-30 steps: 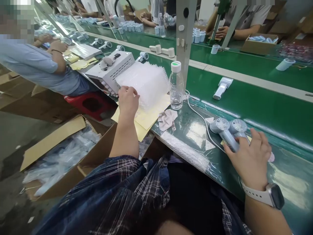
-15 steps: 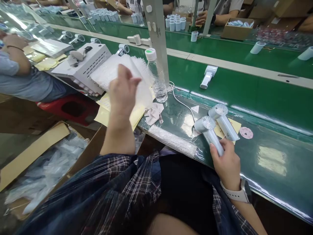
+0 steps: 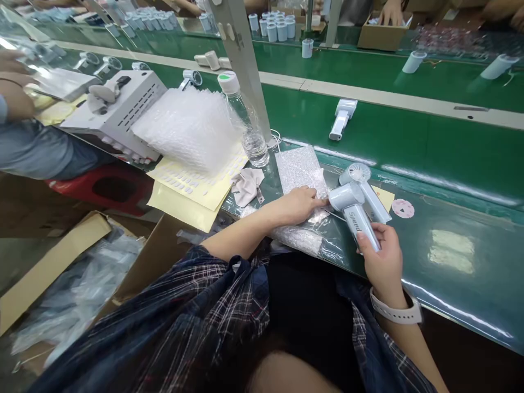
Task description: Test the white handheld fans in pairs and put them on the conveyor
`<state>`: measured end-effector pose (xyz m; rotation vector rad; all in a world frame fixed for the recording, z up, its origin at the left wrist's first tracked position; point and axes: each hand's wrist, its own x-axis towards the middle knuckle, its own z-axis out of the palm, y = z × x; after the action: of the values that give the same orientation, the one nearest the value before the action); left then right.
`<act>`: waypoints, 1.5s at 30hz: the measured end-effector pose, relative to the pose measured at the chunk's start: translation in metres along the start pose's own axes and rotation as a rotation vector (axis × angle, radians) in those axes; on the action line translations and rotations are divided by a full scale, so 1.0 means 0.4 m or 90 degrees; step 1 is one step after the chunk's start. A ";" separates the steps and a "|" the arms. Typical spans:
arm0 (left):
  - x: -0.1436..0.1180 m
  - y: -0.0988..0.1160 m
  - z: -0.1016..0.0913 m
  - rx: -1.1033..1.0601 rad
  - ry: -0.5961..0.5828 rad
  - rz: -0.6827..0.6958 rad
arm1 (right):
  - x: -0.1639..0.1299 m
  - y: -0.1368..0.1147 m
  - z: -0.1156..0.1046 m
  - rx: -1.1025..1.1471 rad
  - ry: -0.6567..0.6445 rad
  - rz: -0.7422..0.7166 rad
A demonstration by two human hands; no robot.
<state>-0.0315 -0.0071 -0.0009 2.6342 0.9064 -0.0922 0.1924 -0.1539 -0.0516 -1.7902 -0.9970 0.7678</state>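
Green conveyor belt (image 3: pixel 409 114) runs across the upper half of the frame; green bench (image 3: pixel 434 218) sits along its near side, lower right. Cardboard box (image 3: pixel 53 262) at lower left, open side up, plastic bags (image 3: pixel 85 295) inside, probably parked there to be within reach. White case (image 3: pixel 123 109), upper left. Bubble-wrap stack (image 3: pixel 188 128) right beside it, left of centre, likely placed on the left arm's side for easy picking. Yellow sheets (image 3: pixel 180 210) stick out under the stack, past the bench edge.

One bubble-wrap sheet (image 3: pixel 297 166) lies flat at centre. Water bottle (image 3: pixel 256 147) stands upright just left of it, near the post foot, presumably out of the way.

Left hand (image 3: pixel 301 204): palm down on the sheet's near part, index finger out toward the fan head; seems to steady the sheet. Can't tell if thumb pinches anything, or if fingertip touches the fan.

Right hand (image 3: pixel 382 256): closed round the handle end of the lettered fan (image 3: pixel 356 218), right of centre; low grip leaves the head free. Lifted or resting, unclear. Second fan (image 3: pixel 374 203) is just behind, partly covered.

Crumpled cloth (image 3: pixel 248 185) below bottle. Pink disc (image 3: pixel 403 208) right of fans, smallest.
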 end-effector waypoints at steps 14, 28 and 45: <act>0.023 -0.071 0.028 -0.815 0.252 -0.246 | -0.019 -0.061 0.074 -0.301 -0.077 -0.299; -0.036 -0.047 -0.068 0.017 0.452 0.101 | -0.029 -0.150 0.011 -0.573 0.057 -0.598; -0.112 0.112 -0.202 -0.036 0.343 0.279 | -0.051 -0.237 0.008 0.240 -0.482 -0.057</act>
<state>-0.0441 -0.0377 0.0963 2.7765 0.4351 0.7670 0.1513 -0.1466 0.0359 -1.1210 -1.2859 1.5199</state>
